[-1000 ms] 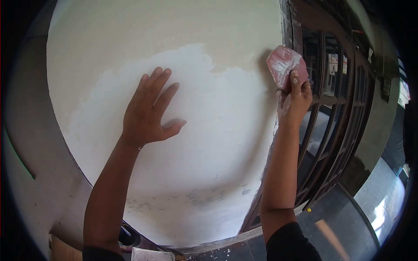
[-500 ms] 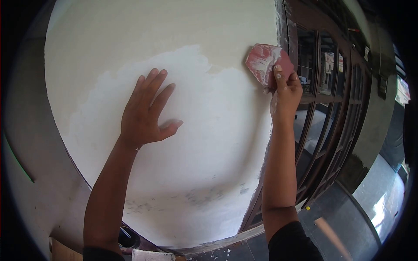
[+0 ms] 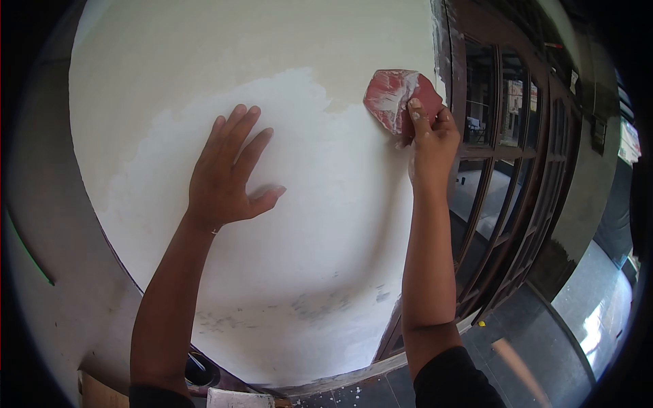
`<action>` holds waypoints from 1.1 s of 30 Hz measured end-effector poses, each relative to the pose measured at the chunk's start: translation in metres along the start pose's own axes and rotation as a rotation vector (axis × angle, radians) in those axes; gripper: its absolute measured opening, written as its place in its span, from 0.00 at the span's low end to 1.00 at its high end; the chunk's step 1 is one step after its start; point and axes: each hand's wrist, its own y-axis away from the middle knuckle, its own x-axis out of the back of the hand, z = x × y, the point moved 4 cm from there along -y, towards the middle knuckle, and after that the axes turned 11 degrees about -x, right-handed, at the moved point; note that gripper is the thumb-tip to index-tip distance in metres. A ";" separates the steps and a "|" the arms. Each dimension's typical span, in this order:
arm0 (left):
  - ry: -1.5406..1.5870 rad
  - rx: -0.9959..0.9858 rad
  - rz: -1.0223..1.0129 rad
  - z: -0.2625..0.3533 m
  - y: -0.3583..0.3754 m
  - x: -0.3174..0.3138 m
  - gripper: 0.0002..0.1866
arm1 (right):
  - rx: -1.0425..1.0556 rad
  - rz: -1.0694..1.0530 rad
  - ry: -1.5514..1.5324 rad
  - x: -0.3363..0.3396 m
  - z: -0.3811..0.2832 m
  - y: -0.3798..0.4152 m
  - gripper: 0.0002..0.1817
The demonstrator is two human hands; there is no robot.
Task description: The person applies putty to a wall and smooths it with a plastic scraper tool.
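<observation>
A wall (image 3: 326,224) with a bright white lower coat and a creamier upper area fills the middle of the view. My left hand (image 3: 228,170) lies against its white part, palm in and fingers spread, holding nothing. On the right, my right hand (image 3: 434,139) grips a worn reddish piece of sandpaper (image 3: 391,95) streaked with white powder. The thumb is on the near side and the fingers are mostly hidden behind. The sheet is by the wall near its right edge, where the white and cream areas meet.
A dark wooden door frame with glass panes (image 3: 507,129) borders the wall on the right. Grey smudges (image 3: 320,306) mark the lower wall. A white-topped box-like object (image 3: 238,398) and a dark round container (image 3: 199,370) stand at the bottom. Dark floor tiles (image 3: 530,340) lie lower right.
My right hand has moved left with the sandpaper, away from the door frame and further over the wall. My left hand has stayed almost in place.
</observation>
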 end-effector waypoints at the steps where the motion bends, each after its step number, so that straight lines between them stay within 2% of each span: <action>1: -0.029 -0.004 0.009 0.000 0.000 0.001 0.38 | -0.005 0.038 0.090 -0.002 -0.001 0.002 0.11; 5: -0.047 -0.009 0.012 0.001 -0.001 0.003 0.38 | -0.074 0.152 0.083 0.052 0.014 0.005 0.12; 7: -0.047 -0.010 0.011 0.001 -0.001 0.002 0.38 | -0.126 0.213 -0.088 0.068 0.016 0.008 0.11; 9: -0.049 -0.013 0.008 0.001 0.000 0.002 0.38 | -0.099 0.203 -0.152 0.069 0.012 0.006 0.11; 11: -0.043 -0.001 -0.006 0.002 0.000 0.002 0.37 | -0.093 0.044 -0.259 0.058 0.009 -0.001 0.11; 13: -0.043 -0.005 0.005 0.002 0.000 0.002 0.38 | -0.072 0.065 -0.252 0.048 0.015 -0.012 0.11; 15: -0.041 -0.007 0.016 0.002 -0.001 0.002 0.38 | -0.019 0.099 -0.054 0.044 0.015 -0.012 0.11; 20: -0.037 -0.011 0.011 0.002 -0.001 0.003 0.38 | -0.156 0.226 -0.024 0.082 0.017 0.001 0.10; 23: -0.044 -0.007 0.002 0.003 -0.001 0.002 0.37 | -0.067 0.088 -0.199 0.065 0.015 0.003 0.11; 25: -0.047 -0.008 0.002 0.002 -0.001 0.003 0.38 | -0.032 -0.045 -0.127 0.040 0.009 0.002 0.12; 27: -0.048 -0.006 0.005 0.001 -0.002 0.002 0.38 | 0.024 -0.004 0.034 0.030 0.013 -0.003 0.11; 31: -0.052 -0.007 0.005 0.000 -0.001 0.002 0.38 | -0.010 0.134 0.101 0.062 0.018 -0.001 0.10; 33: -0.048 -0.007 -0.005 0.002 0.001 0.002 0.38 | -0.190 0.238 -0.031 0.079 0.022 0.005 0.10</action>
